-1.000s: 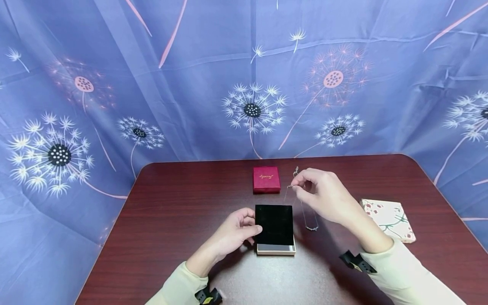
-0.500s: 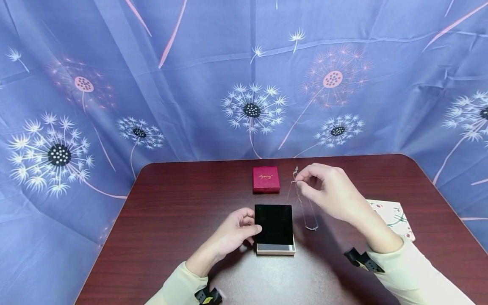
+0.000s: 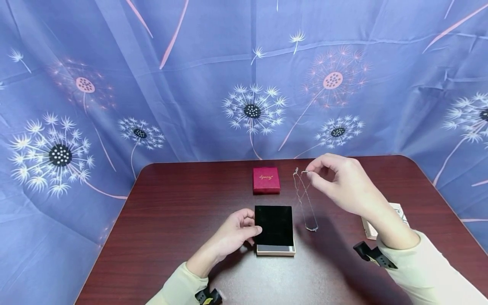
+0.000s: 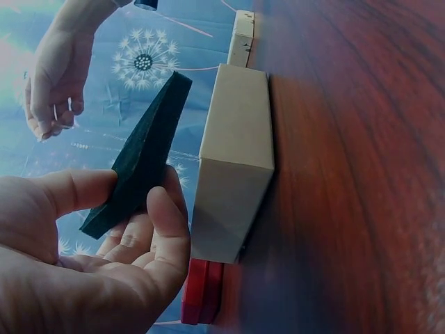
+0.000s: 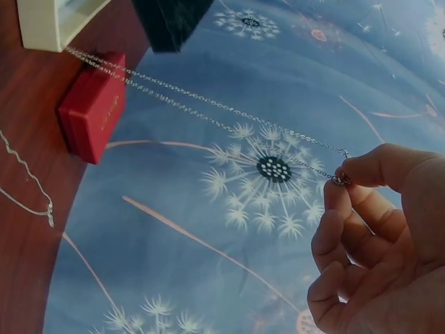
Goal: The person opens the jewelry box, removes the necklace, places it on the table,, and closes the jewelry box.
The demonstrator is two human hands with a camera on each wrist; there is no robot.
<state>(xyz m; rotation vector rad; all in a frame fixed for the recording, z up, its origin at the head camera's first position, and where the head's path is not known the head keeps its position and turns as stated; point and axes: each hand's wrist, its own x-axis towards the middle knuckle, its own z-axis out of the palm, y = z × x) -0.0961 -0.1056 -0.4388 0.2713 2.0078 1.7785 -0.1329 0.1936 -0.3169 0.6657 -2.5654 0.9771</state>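
My left hand (image 3: pixel 238 231) pinches a black square jewellery pad (image 3: pixel 273 225) between thumb and fingers. The left wrist view shows the pad (image 4: pixel 142 153) tilted above a cream box (image 4: pixel 236 125). Thumb and forefinger of my right hand (image 3: pixel 345 182) pinch one end of a thin silver necklace. In the right wrist view this necklace (image 5: pixel 229 118) stretches in two strands from the fingertips to the cream box's edge, where its far end is hidden. A second silver necklace (image 3: pixel 311 229) lies on the table right of the box, its looped end toward the back.
A small red box (image 3: pixel 266 180) with gold lettering sits behind the cream box. A white floral-patterned box (image 3: pixel 370 228) lies at the right, partly covered by my right forearm. Behind the dark wooden table (image 3: pixel 183 190) hangs a blue dandelion-print cloth (image 3: pixel 198 106).
My right hand has moved right and toward the back, drawing the pinched necklace end along. Its forearm now covers more of the floral box. The left hand and pad have stayed put.
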